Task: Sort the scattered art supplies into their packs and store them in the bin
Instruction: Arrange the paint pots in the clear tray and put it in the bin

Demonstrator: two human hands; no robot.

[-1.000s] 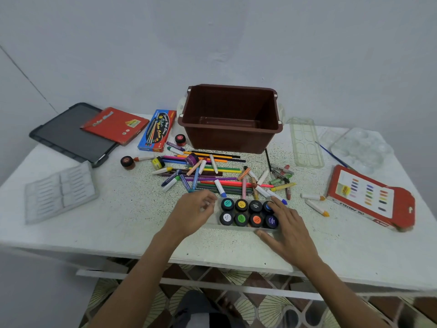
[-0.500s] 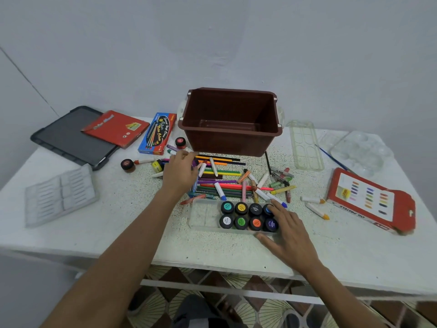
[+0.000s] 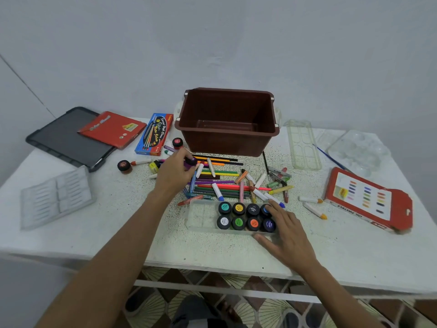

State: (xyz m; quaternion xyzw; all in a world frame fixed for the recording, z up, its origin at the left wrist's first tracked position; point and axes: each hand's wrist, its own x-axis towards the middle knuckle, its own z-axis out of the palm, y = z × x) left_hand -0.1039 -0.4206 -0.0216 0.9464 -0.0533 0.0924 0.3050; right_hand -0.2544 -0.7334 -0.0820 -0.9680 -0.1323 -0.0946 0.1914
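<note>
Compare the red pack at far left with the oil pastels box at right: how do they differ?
The red pack lies on the black tray; the oil pastels box lies straight on the table. The red pack's face is mostly red with a small yellow label; the oil pastels box shows a white panel of colour swatches. Both are flat and red.

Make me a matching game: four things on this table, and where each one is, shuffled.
Things:
1. bin
2. purple jar
3. paint tray
4. pastels box

Places:
A. touched by the right hand
B. at the right end of the table
C. behind the pen pile
D. held by the left hand

Pairs: 1-C, 2-D, 3-A, 4-B
</note>
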